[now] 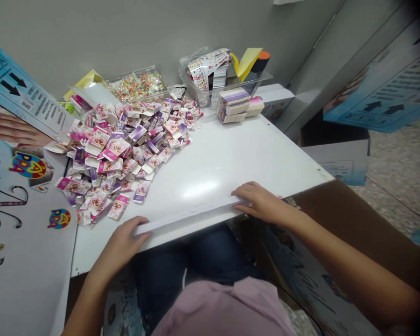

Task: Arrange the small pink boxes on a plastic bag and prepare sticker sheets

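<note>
Near the front edge of the white table, a long white sheet or strip of paper (191,215) is stretched between my two hands, seen nearly edge-on. My left hand (128,235) grips its left end between thumb and fingers. The right end is pinched in my right hand (254,199). Whether it is one sheet or several, I cannot tell. To the left of it lies a large heap of small pink and purple printed boxes (126,154), the closest ones just beyond my left hand.
A clear tray of colourful beads (138,85) stands behind the heap. Right of it, a clear plastic container (199,95) holds sticker sheets and a white stack. Stacked flat cards (233,105) sit before it. Large printed cartons (24,196) flank the white table (227,154).
</note>
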A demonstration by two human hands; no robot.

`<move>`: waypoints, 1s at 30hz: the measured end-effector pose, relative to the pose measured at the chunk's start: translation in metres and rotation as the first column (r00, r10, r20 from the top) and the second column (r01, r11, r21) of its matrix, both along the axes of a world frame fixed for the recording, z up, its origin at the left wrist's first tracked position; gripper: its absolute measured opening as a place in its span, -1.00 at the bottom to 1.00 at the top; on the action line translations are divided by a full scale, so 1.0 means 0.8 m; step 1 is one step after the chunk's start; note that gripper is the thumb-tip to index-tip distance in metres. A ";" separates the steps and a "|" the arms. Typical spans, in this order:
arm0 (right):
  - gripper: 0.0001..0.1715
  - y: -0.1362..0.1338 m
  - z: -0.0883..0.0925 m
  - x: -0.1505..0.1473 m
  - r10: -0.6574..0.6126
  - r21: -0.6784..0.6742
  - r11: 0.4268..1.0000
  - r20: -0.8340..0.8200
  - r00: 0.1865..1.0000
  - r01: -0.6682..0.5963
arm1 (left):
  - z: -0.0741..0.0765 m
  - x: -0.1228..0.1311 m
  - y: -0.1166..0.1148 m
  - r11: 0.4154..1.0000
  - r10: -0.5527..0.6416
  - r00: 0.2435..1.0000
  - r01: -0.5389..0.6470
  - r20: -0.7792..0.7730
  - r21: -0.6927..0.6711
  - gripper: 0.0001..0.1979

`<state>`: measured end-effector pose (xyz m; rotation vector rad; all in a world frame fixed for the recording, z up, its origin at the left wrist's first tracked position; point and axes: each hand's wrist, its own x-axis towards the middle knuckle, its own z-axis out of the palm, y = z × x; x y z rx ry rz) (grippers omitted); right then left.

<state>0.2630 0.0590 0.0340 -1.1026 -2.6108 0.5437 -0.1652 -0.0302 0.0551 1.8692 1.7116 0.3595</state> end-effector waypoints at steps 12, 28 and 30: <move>-0.51 -0.047 -0.002 -0.045 -0.254 0.403 0.895 0.105 0.962 0.192 | -0.042 0.034 -0.029 0.876 0.120 0.946 -0.243 0.300 0.416 -0.75; -0.18 -0.108 -0.022 -0.161 -0.216 0.311 0.925 -0.042 0.975 0.219 | -0.041 0.035 -0.030 0.900 0.116 0.924 -0.253 0.365 0.355 -0.84; -0.15 -0.106 -0.022 -0.155 -0.245 0.336 0.909 -0.051 0.968 0.248 | -0.041 0.036 -0.031 0.901 0.119 0.922 -0.256 0.368 0.350 -0.84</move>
